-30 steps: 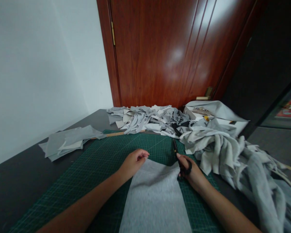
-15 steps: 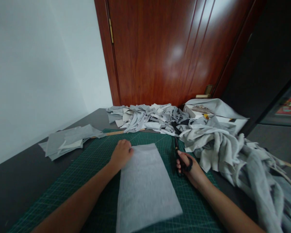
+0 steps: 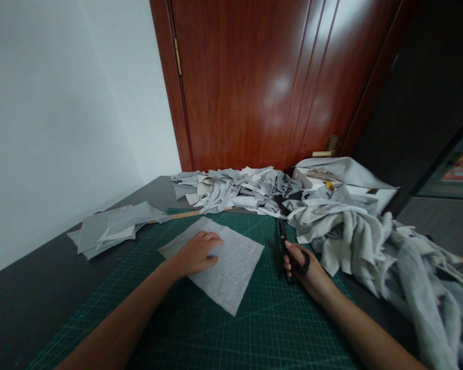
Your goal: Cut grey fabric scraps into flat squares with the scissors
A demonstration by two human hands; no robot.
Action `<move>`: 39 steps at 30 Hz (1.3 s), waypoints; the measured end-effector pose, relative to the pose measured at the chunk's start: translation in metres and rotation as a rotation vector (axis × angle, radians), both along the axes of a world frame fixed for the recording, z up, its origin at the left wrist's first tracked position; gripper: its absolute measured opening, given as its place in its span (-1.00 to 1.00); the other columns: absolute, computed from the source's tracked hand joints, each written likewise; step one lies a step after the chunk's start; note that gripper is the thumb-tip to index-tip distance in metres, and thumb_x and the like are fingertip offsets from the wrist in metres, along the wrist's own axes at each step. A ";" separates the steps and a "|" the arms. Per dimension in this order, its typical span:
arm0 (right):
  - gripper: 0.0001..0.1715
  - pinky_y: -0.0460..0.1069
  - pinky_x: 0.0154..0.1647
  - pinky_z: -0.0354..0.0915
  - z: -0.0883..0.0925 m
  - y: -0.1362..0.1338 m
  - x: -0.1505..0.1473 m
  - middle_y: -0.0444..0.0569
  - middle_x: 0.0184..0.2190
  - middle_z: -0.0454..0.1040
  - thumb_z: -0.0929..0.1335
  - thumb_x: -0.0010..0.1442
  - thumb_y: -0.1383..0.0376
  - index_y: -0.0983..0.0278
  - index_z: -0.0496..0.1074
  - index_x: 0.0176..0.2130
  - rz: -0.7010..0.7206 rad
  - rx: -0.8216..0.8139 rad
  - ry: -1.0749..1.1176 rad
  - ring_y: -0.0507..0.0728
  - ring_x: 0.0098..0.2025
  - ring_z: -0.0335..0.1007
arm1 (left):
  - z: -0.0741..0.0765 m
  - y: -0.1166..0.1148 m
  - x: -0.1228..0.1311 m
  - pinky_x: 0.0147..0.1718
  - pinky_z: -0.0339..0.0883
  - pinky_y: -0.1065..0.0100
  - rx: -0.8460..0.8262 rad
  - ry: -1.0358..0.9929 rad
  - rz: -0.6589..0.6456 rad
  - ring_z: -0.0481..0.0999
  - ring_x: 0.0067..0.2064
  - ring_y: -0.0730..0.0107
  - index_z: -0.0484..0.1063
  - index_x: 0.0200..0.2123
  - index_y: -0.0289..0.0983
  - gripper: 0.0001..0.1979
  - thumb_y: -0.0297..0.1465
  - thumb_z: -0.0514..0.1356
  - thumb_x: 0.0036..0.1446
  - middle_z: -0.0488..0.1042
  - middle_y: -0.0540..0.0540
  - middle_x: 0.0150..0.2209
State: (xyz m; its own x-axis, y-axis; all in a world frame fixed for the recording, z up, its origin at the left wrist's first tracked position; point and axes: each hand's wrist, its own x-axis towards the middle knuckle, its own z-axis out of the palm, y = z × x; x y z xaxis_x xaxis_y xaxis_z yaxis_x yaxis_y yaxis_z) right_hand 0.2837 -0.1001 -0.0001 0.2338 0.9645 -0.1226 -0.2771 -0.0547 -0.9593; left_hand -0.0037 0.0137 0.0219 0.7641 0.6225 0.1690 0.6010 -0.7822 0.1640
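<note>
A light grey piece of fabric [image 3: 235, 262] lies at an angle on the green cutting mat [image 3: 262, 329]. My left hand [image 3: 198, 252] rests on its left part, palm down, with the thumb apart from the fingers and nothing gripped. To the right of the fabric, my right hand [image 3: 303, 262] is wrapped round the handles of black scissors [image 3: 283, 234]. Their blades point away from me, toward the heap of scraps, and touch no fabric.
Several flat grey fabric pieces [image 3: 111, 228] lie left of the mat. A heap of scraps [image 3: 239, 190] runs along the back, before a wooden door [image 3: 247, 87]. Crumpled grey cloth [image 3: 351, 231] fills the right side, beside a white box [image 3: 381, 195]. A wall [image 3: 61, 113] bounds the left.
The grey fabric has turned and now lies farther from me, mostly flat on the mat. My left hand has moved from its far edge down onto its surface. The right hand keeps the scissors.
</note>
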 end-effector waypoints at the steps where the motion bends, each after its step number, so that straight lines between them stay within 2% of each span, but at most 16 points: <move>1: -0.42 -0.13 -0.68 0.10 0.000 0.000 0.000 -0.23 -0.66 0.30 0.48 -0.07 -0.12 0.26 0.29 -0.38 0.002 0.000 -0.001 -0.03 -0.66 0.17 | 0.002 -0.004 0.003 0.11 0.20 0.08 0.036 0.051 0.039 0.35 0.10 0.03 0.41 0.06 -0.25 -0.60 -0.36 0.18 0.12 0.41 -0.21 0.10; 4: -0.41 -0.13 -0.68 0.10 -0.001 0.001 0.001 -0.23 -0.66 0.30 0.48 -0.08 -0.13 0.27 0.29 -0.37 0.001 0.005 -0.005 -0.03 -0.66 0.17 | 0.006 -0.015 0.013 -0.06 0.31 0.02 0.128 0.218 0.268 0.39 0.02 -0.13 0.44 0.03 -0.33 -0.60 -0.23 0.13 0.21 0.42 -0.35 0.05; 7: -0.40 -0.14 -0.69 0.10 -0.002 0.001 0.001 -0.23 -0.64 0.31 0.49 -0.09 -0.12 0.27 0.30 -0.34 -0.010 0.008 0.005 -0.04 -0.65 0.17 | 0.009 -0.018 0.021 -0.21 0.37 0.08 0.146 0.315 0.534 0.46 -0.07 -0.14 0.47 -0.06 -0.47 -0.56 -0.20 0.05 0.28 0.42 -0.47 -0.03; 10: -0.38 -0.15 -0.69 0.12 -0.001 0.001 0.000 -0.25 -0.63 0.30 0.50 -0.10 -0.10 0.27 0.30 -0.28 0.001 -0.002 0.025 -0.04 -0.64 0.18 | 0.008 -0.015 0.020 -0.23 0.38 0.11 0.132 0.311 0.655 0.49 -0.13 -0.10 0.48 -0.14 -0.51 -0.53 -0.18 0.02 0.30 0.42 -0.50 -0.05; 12: -0.37 -0.15 -0.70 0.13 -0.001 0.000 -0.002 -0.26 -0.63 0.30 0.50 -0.10 -0.10 0.26 0.29 -0.25 0.025 -0.007 0.021 -0.03 -0.64 0.17 | 0.005 -0.011 0.016 -0.13 0.35 0.10 0.157 0.256 0.576 0.45 -0.04 -0.09 0.46 -0.11 -0.46 -0.63 -0.25 0.07 0.27 0.42 -0.45 -0.03; 14: -0.37 -0.15 -0.71 0.14 -0.001 0.000 -0.004 -0.27 -0.65 0.30 0.49 -0.08 -0.11 0.25 0.29 -0.22 0.046 -0.008 -0.006 -0.03 -0.65 0.16 | 0.000 -0.006 0.013 0.02 0.27 0.12 0.173 0.152 0.379 0.37 0.06 0.01 0.43 -0.06 -0.38 -0.74 -0.40 0.09 0.24 0.42 -0.34 0.00; 17: -0.37 -0.15 -0.72 0.13 -0.002 0.000 -0.004 -0.28 -0.67 0.30 0.48 -0.06 -0.10 0.25 0.28 -0.21 0.061 -0.004 -0.050 -0.02 -0.67 0.16 | -0.007 0.001 0.014 0.08 0.23 0.17 0.129 0.034 0.199 0.37 0.03 0.15 0.44 -0.13 -0.29 -0.76 -0.53 0.03 0.21 0.43 -0.21 -0.05; 20: -0.38 -0.15 -0.73 0.12 -0.003 0.000 -0.004 -0.28 -0.67 0.30 0.48 -0.06 -0.10 0.25 0.30 -0.21 0.064 -0.006 -0.057 -0.02 -0.68 0.17 | -0.010 0.009 0.020 0.00 0.28 0.18 0.122 0.051 0.262 0.41 -0.07 0.15 0.43 -0.26 -0.31 -0.77 -0.54 -0.02 0.22 0.45 -0.22 -0.17; 23: -0.38 -0.15 -0.73 0.11 -0.001 -0.001 -0.004 -0.28 -0.67 0.30 0.47 -0.07 -0.11 0.25 0.31 -0.21 0.062 -0.018 -0.048 -0.03 -0.67 0.17 | -0.011 0.019 0.022 -0.05 0.30 0.14 0.176 0.085 0.417 0.44 -0.09 0.07 0.43 -0.20 -0.40 -0.71 -0.56 -0.08 0.23 0.46 -0.32 -0.17; 25: -0.38 -0.16 -0.73 0.11 0.000 -0.001 -0.004 -0.28 -0.67 0.30 0.47 -0.06 -0.11 0.24 0.30 -0.20 0.065 -0.026 -0.048 -0.03 -0.68 0.16 | -0.012 0.025 0.021 -0.05 0.28 0.06 0.236 0.078 0.552 0.43 -0.03 -0.05 0.42 -0.14 -0.48 -0.70 -0.55 -0.08 0.23 0.44 -0.44 -0.12; 27: -0.37 -0.16 -0.73 0.11 0.000 -0.001 -0.004 -0.29 -0.66 0.29 0.47 -0.06 -0.10 0.24 0.29 -0.19 0.074 -0.029 -0.051 -0.03 -0.68 0.16 | -0.015 0.027 0.020 0.05 0.19 -0.06 0.321 0.045 0.619 0.33 0.11 -0.16 0.39 -0.05 -0.52 -0.68 -0.48 -0.04 0.24 0.37 -0.52 0.03; 29: -0.38 -0.16 -0.74 0.12 0.000 -0.002 -0.003 -0.29 -0.66 0.29 0.47 -0.04 -0.10 0.24 0.28 -0.18 0.104 -0.029 -0.060 -0.03 -0.68 0.16 | -0.019 0.027 0.020 0.18 0.01 -0.14 0.359 0.025 0.564 0.18 0.25 -0.14 0.33 0.09 -0.43 -0.62 -0.39 0.01 0.26 0.24 -0.44 0.22; 31: -0.39 -0.17 -0.74 0.12 0.000 -0.002 -0.002 -0.28 -0.66 0.30 0.46 -0.02 -0.10 0.25 0.29 -0.18 0.155 -0.033 -0.087 -0.04 -0.69 0.15 | -0.024 0.025 0.022 0.21 -0.10 -0.19 0.263 0.048 0.448 0.10 0.31 -0.07 0.25 0.20 -0.27 -0.57 -0.32 0.00 0.30 0.17 -0.28 0.30; 34: -0.41 -0.18 -0.75 0.08 0.001 -0.004 -0.001 -0.29 -0.68 0.30 0.45 0.00 -0.11 0.25 0.31 -0.19 0.239 -0.046 -0.136 -0.05 -0.71 0.12 | -0.028 0.023 0.025 0.17 -0.08 -0.27 0.085 0.095 0.401 0.07 0.33 -0.11 0.20 0.25 -0.16 -0.54 -0.25 -0.03 0.32 0.16 -0.21 0.32; 36: -0.41 -0.19 -0.75 0.05 0.002 -0.005 -0.001 -0.28 -0.67 0.30 0.45 -0.01 -0.10 0.26 0.31 -0.20 0.273 -0.064 -0.134 -0.07 -0.71 0.12 | -0.029 0.022 0.025 0.17 -0.08 -0.29 0.067 0.076 0.414 0.05 0.33 -0.14 0.23 0.24 -0.17 -0.55 -0.23 -0.02 0.32 0.16 -0.21 0.32; 39: -0.41 -0.20 -0.76 0.07 0.003 -0.007 -0.003 -0.28 -0.66 0.31 0.48 -0.03 -0.08 0.27 0.32 -0.21 0.281 -0.093 -0.114 -0.06 -0.69 0.18 | -0.025 0.017 0.025 0.18 0.02 -0.10 0.069 -0.060 0.306 0.24 0.24 0.01 0.39 0.08 -0.20 -0.66 -0.29 0.04 0.29 0.36 -0.20 0.19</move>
State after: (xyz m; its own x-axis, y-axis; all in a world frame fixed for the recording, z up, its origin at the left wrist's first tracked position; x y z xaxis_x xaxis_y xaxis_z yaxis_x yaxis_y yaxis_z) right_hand 0.2811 -0.1072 0.0034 -0.0231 0.9791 -0.2021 -0.1297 -0.2033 -0.9705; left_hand 0.0209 0.0311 -0.0035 0.5309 0.8073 0.2576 0.8009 -0.5773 0.1588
